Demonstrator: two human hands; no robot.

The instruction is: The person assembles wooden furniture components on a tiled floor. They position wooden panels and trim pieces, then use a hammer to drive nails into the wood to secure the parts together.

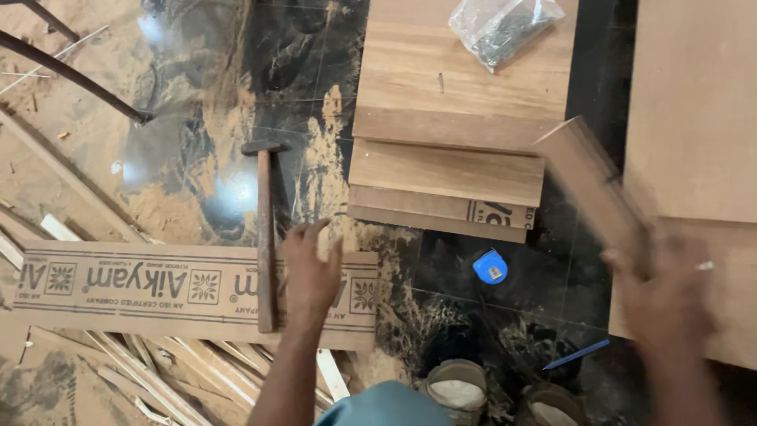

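Note:
My left hand [310,272] hovers with fingers spread over a printed plywood strip [142,288], right beside the wooden handle of a hammer [266,229] lying across it. My right hand [666,296], blurred by motion, grips a short wooden board [587,177] that tilts up toward the stack of wooden boards [453,150]. The hammer's dark head points away from me on the dark floor.
A clear plastic bag of small dark pieces [505,28] lies on the stack. A blue tape measure [490,267] and a blue pencil [576,355] sit on the dusty dark floor. A large plywood sheet [698,110] lies right; wood scraps [173,367] and sawdust lie left.

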